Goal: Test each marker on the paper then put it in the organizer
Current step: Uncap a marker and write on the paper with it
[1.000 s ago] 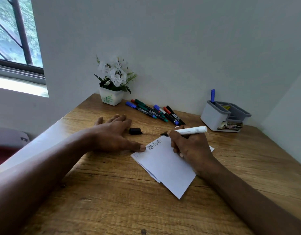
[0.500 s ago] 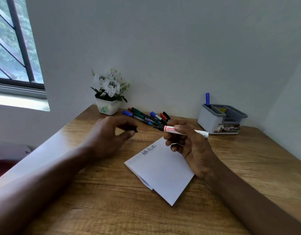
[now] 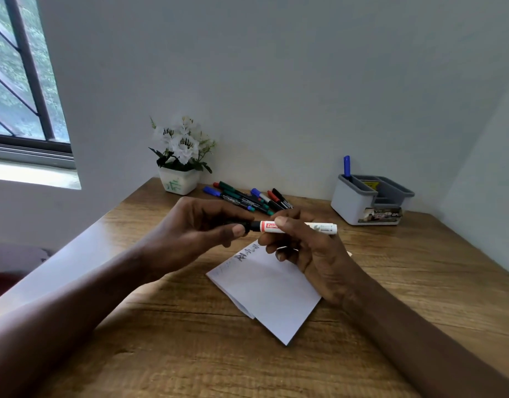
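Marker sits pinched in right fingers; left fingers grip its black cap.

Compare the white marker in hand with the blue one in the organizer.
The white marker lies level, held by the left hand and right hand above the paper; the blue marker stands upright in the organizer. The white marker's barrel shows, with a red label; only the blue marker's top shows.

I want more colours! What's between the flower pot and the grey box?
In the head view, a bunch of markers lies beside the flower pot, then bare table up to the organizer.
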`<state>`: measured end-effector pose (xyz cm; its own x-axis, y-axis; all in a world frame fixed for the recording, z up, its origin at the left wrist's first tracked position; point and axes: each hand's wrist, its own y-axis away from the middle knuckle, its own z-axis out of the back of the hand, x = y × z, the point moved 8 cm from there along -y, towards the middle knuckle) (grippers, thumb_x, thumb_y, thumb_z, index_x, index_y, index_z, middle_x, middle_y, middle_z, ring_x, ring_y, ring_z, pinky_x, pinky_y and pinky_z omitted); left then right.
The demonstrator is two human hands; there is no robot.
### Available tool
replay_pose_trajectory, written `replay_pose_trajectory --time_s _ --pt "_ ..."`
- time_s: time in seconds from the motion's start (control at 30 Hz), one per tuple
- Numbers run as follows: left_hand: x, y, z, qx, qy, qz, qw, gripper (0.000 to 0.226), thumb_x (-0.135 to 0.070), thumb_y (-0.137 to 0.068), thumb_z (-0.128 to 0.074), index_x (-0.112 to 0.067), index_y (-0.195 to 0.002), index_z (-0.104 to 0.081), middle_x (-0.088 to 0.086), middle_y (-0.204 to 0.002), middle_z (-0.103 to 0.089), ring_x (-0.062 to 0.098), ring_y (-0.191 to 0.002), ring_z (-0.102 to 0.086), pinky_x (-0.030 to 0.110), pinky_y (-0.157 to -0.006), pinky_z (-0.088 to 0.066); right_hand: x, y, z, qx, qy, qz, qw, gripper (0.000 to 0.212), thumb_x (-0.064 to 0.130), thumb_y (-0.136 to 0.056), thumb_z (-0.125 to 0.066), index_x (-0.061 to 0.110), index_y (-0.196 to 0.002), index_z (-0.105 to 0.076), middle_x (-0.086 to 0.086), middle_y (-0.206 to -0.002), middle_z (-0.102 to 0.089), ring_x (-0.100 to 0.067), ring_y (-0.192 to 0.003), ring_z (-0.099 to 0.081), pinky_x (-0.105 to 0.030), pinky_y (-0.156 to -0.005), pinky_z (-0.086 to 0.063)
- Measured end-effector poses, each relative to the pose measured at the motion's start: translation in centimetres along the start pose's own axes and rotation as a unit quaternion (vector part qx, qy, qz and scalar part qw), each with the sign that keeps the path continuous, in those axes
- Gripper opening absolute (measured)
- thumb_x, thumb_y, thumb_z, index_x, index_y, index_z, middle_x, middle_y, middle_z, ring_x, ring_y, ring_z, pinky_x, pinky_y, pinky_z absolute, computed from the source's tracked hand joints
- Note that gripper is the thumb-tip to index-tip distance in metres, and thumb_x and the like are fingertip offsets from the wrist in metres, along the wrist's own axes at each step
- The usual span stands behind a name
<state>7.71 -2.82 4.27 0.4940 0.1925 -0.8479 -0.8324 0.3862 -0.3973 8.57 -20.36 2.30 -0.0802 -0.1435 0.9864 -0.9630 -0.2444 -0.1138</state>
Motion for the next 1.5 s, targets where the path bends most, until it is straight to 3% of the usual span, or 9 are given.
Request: replay_pose_trajectory --time_s 0.13,0.27,0.47,0.7,1.1,1.2,1.27,1.43,1.5 --pt "0.6 -0.1 0.3 -0.022 0.067 0.045 0.997 0.025 -0.010 -0.086 -0.070 -0.004 -0.111 -0.071 0.015 -0.101 -0.075 0.017 -0.084 -0.068 0.030 -0.072 -0.055 0.3 0.1 0.1 -0.007 -0.026 0.000 1.000 0.035 0.029 -0.075 -0.071 0.003 -0.099 -0.072 -0.017 -0.085 -0.076 -0.021 -0.068 -0.069 -0.026 -0.059 -0.054" --pt "1.3 0.1 -0.4 0.001 0.123 0.089 0.988 0.022 -0.020 -0.082 -0.071 -0.003 -0.096 -0.074 0.021 -0.093 -0.073 0.019 -0.071 -0.062 0.026 -0.065 -0.055 0.5 0.3 0.2 -0.016 -0.011 0.009 1.000 0.019 0.028 -0.078 -0.071 0.012 -0.077 -0.080 -0.014 -0.073 -0.073 -0.023 -0.061 -0.064 -0.028 -0.054 -0.050" --pt "1.5 0.0 -0.4 -0.015 0.184 0.103 0.977 0.033 -0.015 -0.075 -0.076 -0.002 -0.105 -0.073 0.021 -0.102 -0.073 0.020 -0.078 -0.068 0.029 -0.073 -0.058 1.4 0.5 -0.1 0.005 -0.030 0.045 0.999 0.011 0.027 -0.075 -0.072 0.018 -0.079 -0.078 -0.019 -0.082 -0.074 -0.023 -0.065 -0.067 -0.027 -0.056 -0.054" --pt "1.4 0.0 0.0 -0.025 0.179 0.099 0.979 0.037 -0.001 -0.079 -0.073 0.004 -0.114 -0.065 0.023 -0.110 -0.071 0.028 -0.097 -0.070 0.034 -0.080 -0.059 1.2 0.4 0.1 0.011 -0.022 0.041 0.999 0.027 0.024 -0.076 -0.072 0.007 -0.096 -0.072 -0.022 -0.089 -0.074 -0.025 -0.072 -0.068 -0.028 -0.063 -0.056" --pt "1.6 0.3 -0.3 -0.003 0.198 0.131 0.972 0.037 -0.001 -0.085 -0.067 0.002 -0.121 -0.063 0.021 -0.111 -0.072 0.025 -0.091 -0.071 0.030 -0.078 -0.059 1.4 0.4 -0.3 0.063 0.020 0.041 0.997 0.030 0.023 -0.065 -0.079 0.019 -0.095 -0.080 -0.018 -0.102 -0.075 -0.024 -0.086 -0.072 -0.029 -0.075 -0.060" --pt "1.3 0.4 -0.5 0.018 0.164 0.125 0.978 0.031 -0.007 -0.087 -0.068 -0.002 -0.117 -0.068 0.022 -0.104 -0.074 0.023 -0.078 -0.070 0.031 -0.073 -0.060 1.0 0.2 -0.1 0.055 0.024 0.034 0.998 0.047 0.027 -0.067 -0.079 0.006 -0.109 -0.072 -0.020 -0.099 -0.076 -0.025 -0.082 -0.072 -0.029 -0.070 -0.059" --pt "1.2 0.4 -0.5 0.022 0.170 0.124 0.977 0.025 -0.008 -0.087 -0.067 -0.004 -0.112 -0.071 0.022 -0.098 -0.074 0.018 -0.065 -0.066 0.031 -0.069 -0.060 0.7 0.1 -0.1 0.052 0.028 0.035 0.998 0.047 0.026 -0.071 -0.076 0.002 -0.111 -0.068 -0.020 -0.095 -0.076 -0.024 -0.078 -0.072 -0.028 -0.069 -0.059" --pt "1.2 0.4 -0.9 0.019 0.220 0.135 0.966 0.021 -0.009 -0.083 -0.069 -0.005 -0.103 -0.075 0.022 -0.092 -0.073 0.012 -0.055 -0.060 0.030 -0.066 -0.060 0.1 -0.1 -0.5 0.050 -0.023 0.035 0.998 0.072 0.044 -0.049 -0.095 0.006 -0.106 -0.074 -0.022 -0.095 -0.075 -0.027 -0.080 -0.074 -0.028 -0.071 -0.060" --pt "1.2 0.3 -1.2 0.020 0.234 0.144 0.961 0.019 -0.009 -0.082 -0.069 -0.006 -0.100 -0.077 0.021 -0.089 -0.072 0.010 -0.052 -0.059 0.030 -0.065 -0.060 0.0 -0.3 -0.6 0.054 -0.027 0.040 0.997 0.068 0.045 -0.049 -0.095 0.008 -0.103 -0.075 -0.020 -0.092 -0.075 -0.026 -0.080 -0.073 -0.029 -0.072 -0.060"
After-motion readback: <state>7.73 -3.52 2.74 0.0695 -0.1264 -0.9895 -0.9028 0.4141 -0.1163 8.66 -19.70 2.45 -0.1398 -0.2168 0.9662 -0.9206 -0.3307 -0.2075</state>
